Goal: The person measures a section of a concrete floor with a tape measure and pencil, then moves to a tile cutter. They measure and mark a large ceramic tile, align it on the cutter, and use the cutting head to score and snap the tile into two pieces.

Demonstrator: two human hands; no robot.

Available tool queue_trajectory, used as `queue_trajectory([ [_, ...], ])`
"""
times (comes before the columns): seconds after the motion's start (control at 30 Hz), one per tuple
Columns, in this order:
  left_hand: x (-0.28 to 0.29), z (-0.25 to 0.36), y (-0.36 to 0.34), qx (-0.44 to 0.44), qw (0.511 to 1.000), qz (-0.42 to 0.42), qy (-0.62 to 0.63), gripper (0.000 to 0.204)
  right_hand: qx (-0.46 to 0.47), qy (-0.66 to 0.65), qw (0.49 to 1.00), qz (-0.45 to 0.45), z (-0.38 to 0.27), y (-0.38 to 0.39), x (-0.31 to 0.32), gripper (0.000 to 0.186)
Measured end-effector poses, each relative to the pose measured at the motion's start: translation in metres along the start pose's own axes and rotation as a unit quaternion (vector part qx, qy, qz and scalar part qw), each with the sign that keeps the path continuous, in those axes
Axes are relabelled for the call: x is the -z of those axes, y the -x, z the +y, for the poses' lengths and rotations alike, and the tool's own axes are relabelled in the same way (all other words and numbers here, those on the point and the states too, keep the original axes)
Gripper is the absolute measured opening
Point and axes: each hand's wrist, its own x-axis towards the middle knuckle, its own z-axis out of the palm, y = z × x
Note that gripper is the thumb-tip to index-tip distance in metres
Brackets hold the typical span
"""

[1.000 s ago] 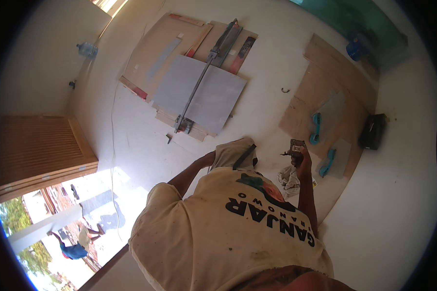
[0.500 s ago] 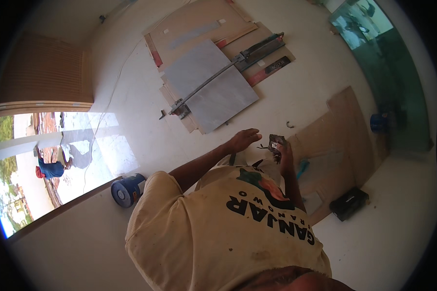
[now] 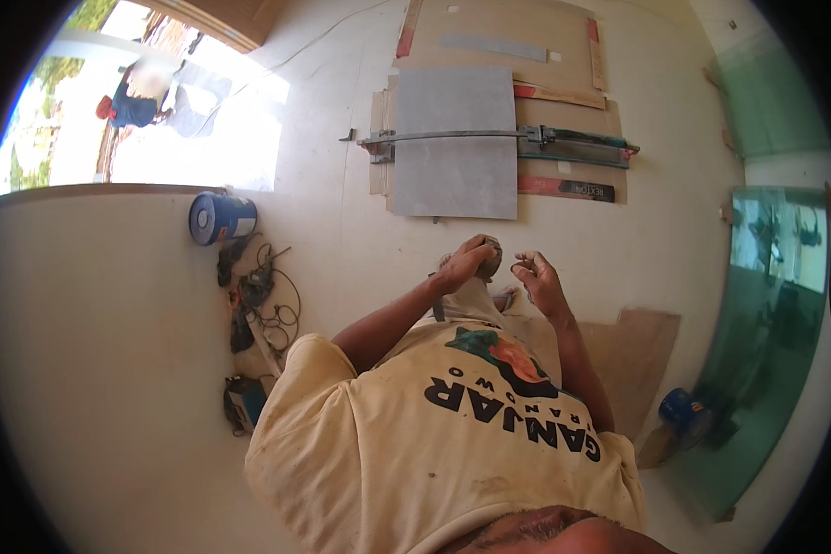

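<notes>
My left hand (image 3: 463,267) is closed round a dark, grimy, palm-sized object (image 3: 494,259) in front of my body; its kind is too blurred to tell. A little to the right, my right hand (image 3: 542,282) is raised with its fingers curled in a pinch. Something small and dark shows at those fingertips, too small to name. Beyond both hands lies a large grey tile (image 3: 455,185) on cardboard. A manual tile cutter (image 3: 452,138) crosses the tile, its rail running left to right.
A blue bucket (image 3: 214,220) lies by the doorway ledge, with corded power tools (image 3: 258,286) below it. Cardboard (image 3: 651,346) covers floor at right, near another blue bucket (image 3: 683,413) and green glass panels (image 3: 757,360). Outside, a person (image 3: 137,106) bends down.
The dark object has passed from my right hand to my left. My right hand is now apart from it, fingers pinched. The view has turned, so the tile cutter lies level.
</notes>
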Motion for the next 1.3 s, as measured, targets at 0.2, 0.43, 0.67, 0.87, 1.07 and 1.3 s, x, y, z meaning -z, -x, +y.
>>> queue_trajectory([
  [0.2,-0.011,-0.007,-0.014,-0.057,0.998,0.011,-0.015,0.031,0.048,0.106,0.991,-0.069,0.0,-0.06,0.034,0.035],
  [0.43,-0.014,0.044,-0.052,-0.04,0.996,0.06,-0.053,0.03,0.085,0.246,0.954,-0.145,-0.039,-0.127,0.05,0.022],
  [0.67,-0.014,0.044,-0.072,-0.092,0.967,0.207,-0.119,0.046,0.005,0.187,0.945,-0.269,-0.078,-0.181,0.052,0.024],
  [0.87,-0.02,0.051,-0.085,-0.054,0.953,0.293,-0.053,0.049,-0.074,0.251,0.86,-0.437,-0.103,-0.238,0.051,0.023],
  [1.07,-0.033,0.069,-0.09,-0.01,0.943,0.332,-0.023,0.051,-0.168,0.239,0.792,-0.536,-0.112,-0.289,0.052,0.017],
  [1.3,-0.007,0.021,-0.087,0.029,0.903,0.427,-0.023,0.044,-0.11,0.311,0.802,-0.498,-0.125,-0.348,0.03,0.017],
])
